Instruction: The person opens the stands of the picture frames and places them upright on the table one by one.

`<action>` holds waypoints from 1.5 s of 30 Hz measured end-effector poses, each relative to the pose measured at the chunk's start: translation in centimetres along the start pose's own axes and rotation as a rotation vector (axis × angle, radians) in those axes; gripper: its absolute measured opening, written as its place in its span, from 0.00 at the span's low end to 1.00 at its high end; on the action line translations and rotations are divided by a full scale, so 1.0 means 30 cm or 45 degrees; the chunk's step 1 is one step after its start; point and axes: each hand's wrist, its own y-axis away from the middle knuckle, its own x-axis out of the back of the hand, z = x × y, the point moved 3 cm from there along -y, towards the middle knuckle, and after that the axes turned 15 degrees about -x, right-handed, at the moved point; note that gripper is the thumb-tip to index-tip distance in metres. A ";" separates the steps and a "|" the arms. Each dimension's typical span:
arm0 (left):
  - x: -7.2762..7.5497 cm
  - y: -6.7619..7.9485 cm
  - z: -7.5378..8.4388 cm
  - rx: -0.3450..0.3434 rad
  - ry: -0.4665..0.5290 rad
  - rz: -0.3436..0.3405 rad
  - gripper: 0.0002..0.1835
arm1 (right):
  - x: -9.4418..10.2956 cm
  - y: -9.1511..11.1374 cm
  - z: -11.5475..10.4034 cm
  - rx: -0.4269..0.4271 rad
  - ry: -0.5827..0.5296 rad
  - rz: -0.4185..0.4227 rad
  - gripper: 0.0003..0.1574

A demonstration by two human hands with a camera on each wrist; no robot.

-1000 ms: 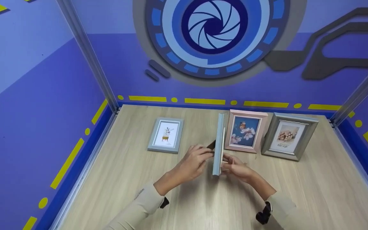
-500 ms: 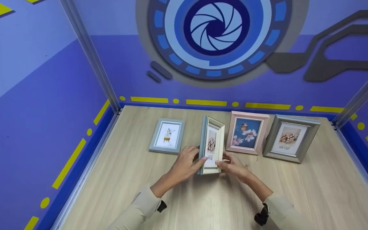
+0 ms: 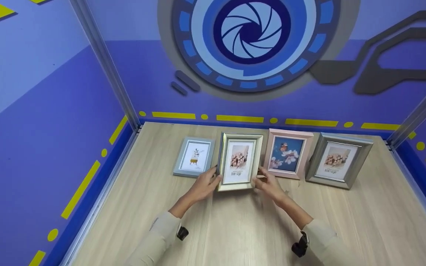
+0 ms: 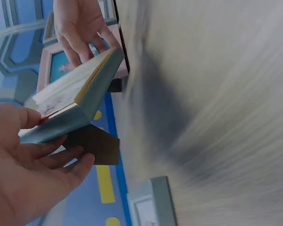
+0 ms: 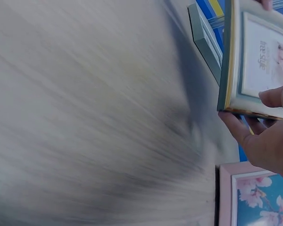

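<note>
A gold picture frame (image 3: 239, 159) with a bouquet print faces me near the middle of the table, tilted back a little. My left hand (image 3: 202, 184) grips its left edge, thumb at the front and fingers behind. On the opposite side my right hand (image 3: 270, 186) pinches the lower right edge, its thumb over the front. The left wrist view shows the frame's blue-grey side, a dark stand flap (image 4: 101, 148) sticking out behind it, and a shadow on the tabletop under it.
Left of the held frame is a light blue-grey frame (image 3: 194, 157) with a plant print. To its right stand a pink frame (image 3: 287, 153) with blossoms and a silver-grey frame (image 3: 337, 160). Behind the wooden table (image 3: 235, 232) rises a blue patterned wall (image 3: 124, 74).
The gold frame, edge-on a second ago, has turned to show its front and shifted left, into the gap between the blue-grey and pink frames. Both hands moved with it.
</note>
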 end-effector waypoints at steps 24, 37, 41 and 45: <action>-0.092 -0.193 -0.266 0.080 -0.096 0.303 0.08 | -0.021 -0.126 0.006 0.002 -0.063 0.116 0.48; -0.095 -0.200 -0.264 0.109 -0.119 0.273 0.04 | -0.023 -0.108 -0.010 -0.050 -0.026 0.019 0.51; -0.090 -0.181 -0.254 0.119 -0.054 0.236 0.08 | -0.014 -0.091 0.008 -0.127 0.040 -0.004 0.47; -0.055 -0.132 -0.248 0.156 0.074 0.217 0.19 | -0.010 -0.056 0.021 -0.198 0.093 -0.017 0.43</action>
